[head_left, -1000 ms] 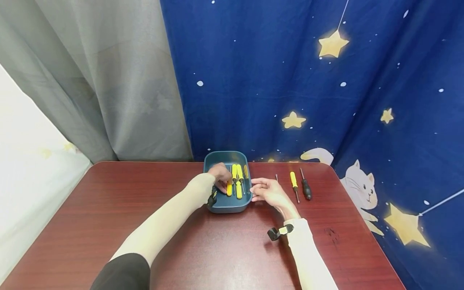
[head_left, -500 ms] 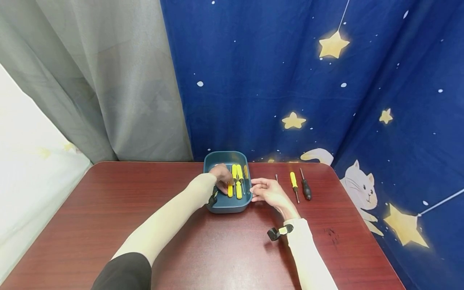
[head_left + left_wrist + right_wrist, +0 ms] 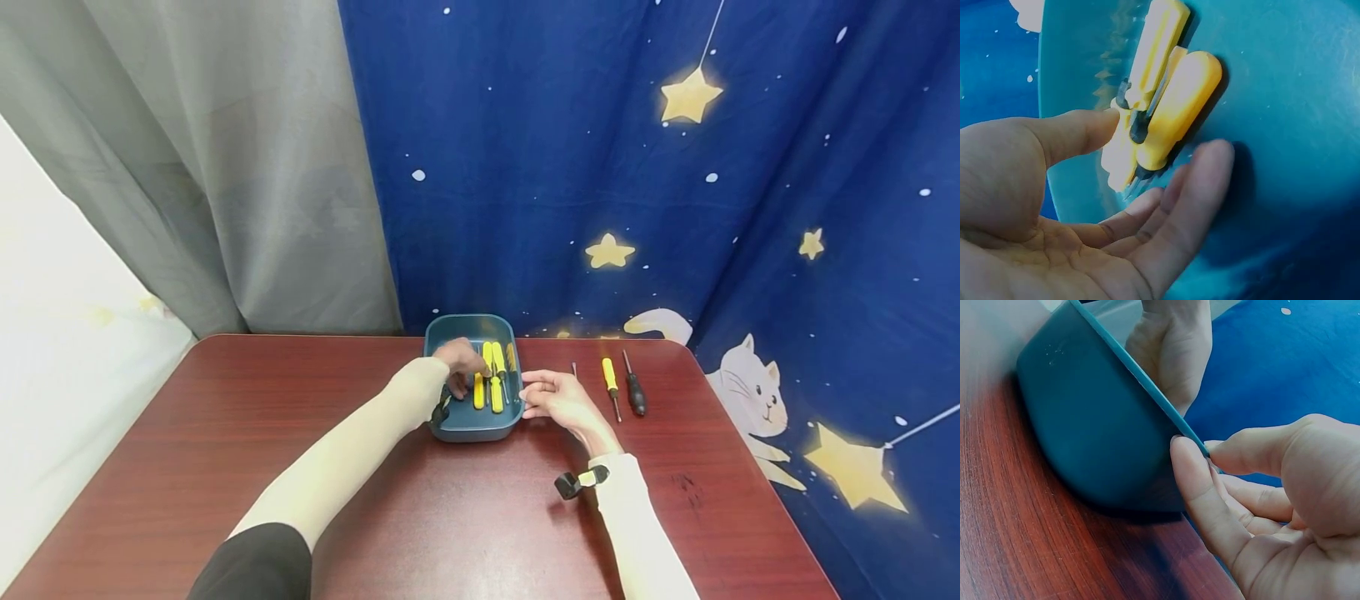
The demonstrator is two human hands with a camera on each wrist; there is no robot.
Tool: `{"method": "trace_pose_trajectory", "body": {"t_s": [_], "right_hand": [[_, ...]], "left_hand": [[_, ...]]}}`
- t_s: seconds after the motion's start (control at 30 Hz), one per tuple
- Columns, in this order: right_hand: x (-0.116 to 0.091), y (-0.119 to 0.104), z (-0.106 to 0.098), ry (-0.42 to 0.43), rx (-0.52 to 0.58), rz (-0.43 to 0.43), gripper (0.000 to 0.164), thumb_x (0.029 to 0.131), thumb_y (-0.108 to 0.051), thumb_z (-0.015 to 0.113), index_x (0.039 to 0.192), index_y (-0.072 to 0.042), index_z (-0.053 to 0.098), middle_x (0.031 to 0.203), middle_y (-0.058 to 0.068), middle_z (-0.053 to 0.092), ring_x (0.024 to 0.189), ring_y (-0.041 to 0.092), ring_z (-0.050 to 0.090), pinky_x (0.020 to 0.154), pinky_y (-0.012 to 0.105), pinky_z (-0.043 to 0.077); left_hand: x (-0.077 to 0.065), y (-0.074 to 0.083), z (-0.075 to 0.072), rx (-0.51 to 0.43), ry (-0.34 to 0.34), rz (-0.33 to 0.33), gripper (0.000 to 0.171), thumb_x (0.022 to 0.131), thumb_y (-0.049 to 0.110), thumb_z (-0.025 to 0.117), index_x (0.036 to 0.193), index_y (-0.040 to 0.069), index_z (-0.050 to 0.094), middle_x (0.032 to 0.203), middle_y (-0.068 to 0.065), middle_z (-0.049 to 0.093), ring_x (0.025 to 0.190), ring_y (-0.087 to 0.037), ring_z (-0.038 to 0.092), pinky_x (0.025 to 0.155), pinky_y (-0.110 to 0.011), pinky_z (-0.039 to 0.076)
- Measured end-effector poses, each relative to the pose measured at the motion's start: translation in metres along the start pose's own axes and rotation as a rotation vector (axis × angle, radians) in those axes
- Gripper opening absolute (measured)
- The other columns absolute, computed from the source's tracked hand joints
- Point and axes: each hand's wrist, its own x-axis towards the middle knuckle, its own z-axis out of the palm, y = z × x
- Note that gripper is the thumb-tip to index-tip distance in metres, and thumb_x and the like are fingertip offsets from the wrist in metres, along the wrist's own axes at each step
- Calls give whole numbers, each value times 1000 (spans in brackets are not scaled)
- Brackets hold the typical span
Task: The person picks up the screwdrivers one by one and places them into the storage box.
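Left hand (image 3: 461, 358) parted around yellow-handled screwdrivers (image 3: 1183, 103), no grip seen; right hand (image 3: 561, 398) pinches teal bin (image 3: 1097, 419) rim.
Advised: steady the rim; close squarely on one screwdriver.

Left forearm's in a snug, plain cream sleeve (image 3: 352, 454). Up at the elbow end of that sleeve it's black fabric (image 3: 258, 567), and at its wrist end there's a dinky black gadget (image 3: 439, 410). Well to the right of that same cream sleeve there's a whitish right sleeve (image 3: 637, 529), plus black strap (image 3: 601, 473), pale-yellow patch (image 3: 586, 478), boxy black camera (image 3: 567, 486).
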Motion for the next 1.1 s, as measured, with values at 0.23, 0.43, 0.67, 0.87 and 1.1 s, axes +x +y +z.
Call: {"method": "trace_pose_trajectory", "body": {"t_s": [0.23,0.43,0.67,0.87,1.1], "right_hand": [[-1,0,0,-13,5,-8,44,97,1,60,139,11,53,115,36,66,75,17,71,76,34,64],[0,-1,-1,-13,9,0,44,97,1,61,139,11,53,116,37,65,77,18,72,75,33,64],[0,-1,-1,-10,0,3,44,97,1,61,139,11,53,112,32,69,75,16,71,75,33,64],[0,-3,-1,-5,-16,12,43,97,0,61,138,9,54,111,28,70,75,16,72,77,35,64],[0,-1,1,10,8,32,43,96,1,62,137,9,55,110,28,70,76,17,71,78,37,65]], "left_hand": [[-8,1,-10,56,7,22,61,97,42,66,140,3,48,116,-20,63,96,-31,70,78,-38,64],[-8,-3,-16,123,34,149,74,96,55,64,146,4,47,136,-16,59,113,-30,65,91,-41,61],[-16,-13,-20,166,139,359,78,96,66,55,151,12,46,150,-14,54,134,-30,55,112,-53,47],[-22,-23,-24,106,242,505,79,94,70,54,152,17,45,151,-12,53,140,-31,50,115,-55,43],[-29,-45,-30,-80,342,589,78,93,71,56,153,21,45,154,-7,50,146,-32,45,119,-54,40]]}}
